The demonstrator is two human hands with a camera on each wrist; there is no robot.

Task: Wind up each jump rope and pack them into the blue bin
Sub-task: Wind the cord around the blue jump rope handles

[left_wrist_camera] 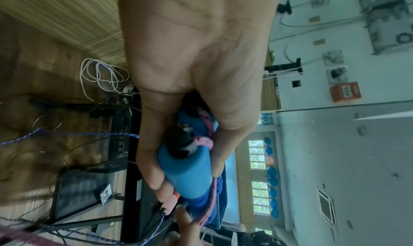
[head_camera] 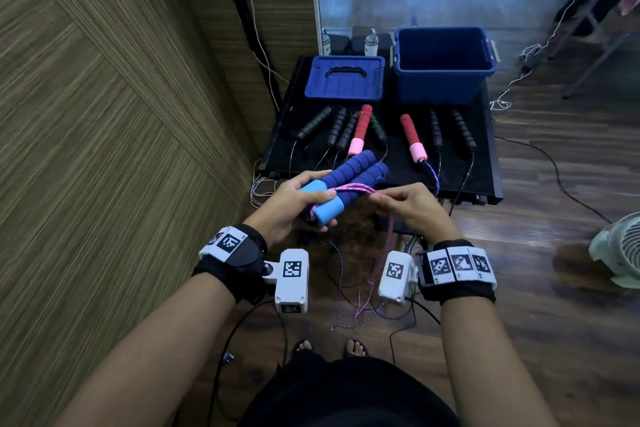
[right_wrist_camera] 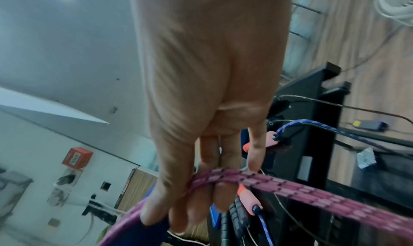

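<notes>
The person's left hand point(head_camera: 291, 203) grips the two blue handles point(head_camera: 349, 180) of a jump rope side by side, fingers point(left_wrist_camera: 154, 161) curled round the light-blue ends. The handles' long axes run from those ends near the palm up and away toward the far right corner of the black counter point(head_camera: 485, 180), their dark-blue ribbed tips raised above its near edge. The right hand point(head_camera: 412, 208) pinches the pink rope point(right_wrist_camera: 290, 184) just beside the handles, thumb and fingers point(right_wrist_camera: 219, 196) clenched on it; a strand crosses over the handles, and the slack hangs to the wooden floor point(head_camera: 540, 305).

The blue bin point(head_camera: 445, 66) stands open at the far right corner, its lid point(head_camera: 344, 78) lying flat to its left. Between these and the near edge lie black handles point(head_camera: 337, 126) and two red handles point(head_camera: 410, 137) with pink ends, pointing roughly toward the far edge, their cords dropping over the near edge.

The left palm hides most of the blue handles in the wrist view. Where the thin cords end on the floor is hard to make out.
</notes>
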